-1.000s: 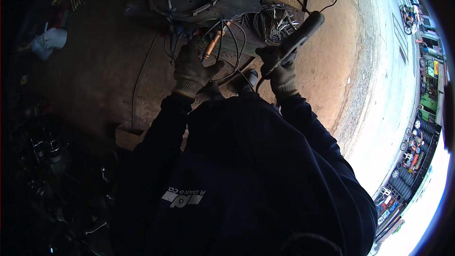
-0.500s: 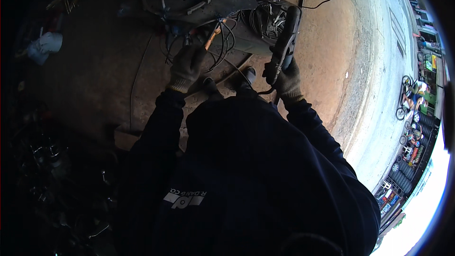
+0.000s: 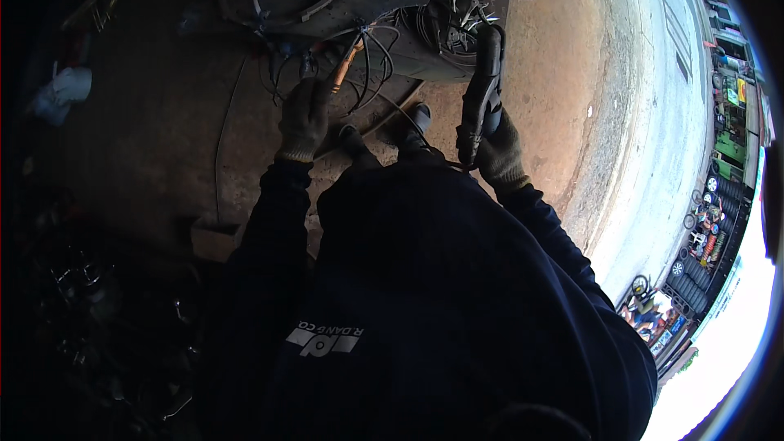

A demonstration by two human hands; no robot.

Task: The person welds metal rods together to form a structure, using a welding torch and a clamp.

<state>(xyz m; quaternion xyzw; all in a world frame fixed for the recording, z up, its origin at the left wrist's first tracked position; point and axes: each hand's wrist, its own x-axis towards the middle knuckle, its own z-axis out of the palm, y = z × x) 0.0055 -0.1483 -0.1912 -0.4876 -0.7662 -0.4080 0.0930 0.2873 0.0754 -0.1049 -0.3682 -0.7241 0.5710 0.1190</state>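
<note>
Gripping a long dark tool (image 3: pixel 482 90) in the gloved right hand (image 3: pixel 501 147), a person stands facing a dark metal structure (image 3: pixel 327 20) at the top of the frame. The tool lies right of centre, its long axis nearly upright in the picture, the far end leaning slightly right, the near end beside the dark jacket (image 3: pixel 433 278). Some right-hand fingers are hidden, but the palm sits against the tool's right side. The gloved left hand (image 3: pixel 304 118), left of centre, has its fingers drawn together and angled up; whether they pinch anything cannot be told. An orange handle (image 3: pixel 347 65) lies just up and right of those fingertips, slanting from upper right to lower left, so the left hand is plainly the nearer; the shadow is too deep to confirm contact. Black cables (image 3: pixel 385 65) loop between the two hands, above the person's shoes (image 3: pixel 421 117), bounding the inner side. The structure's lower edge and a heap of metal pieces (image 3: pixel 467 12) border the upper side. Brown ground (image 3: pixel 547 90) extends right toward the pale road (image 3: pixel 653 114), while shadowed floor (image 3: pixel 163 131) spreads at left.
</note>
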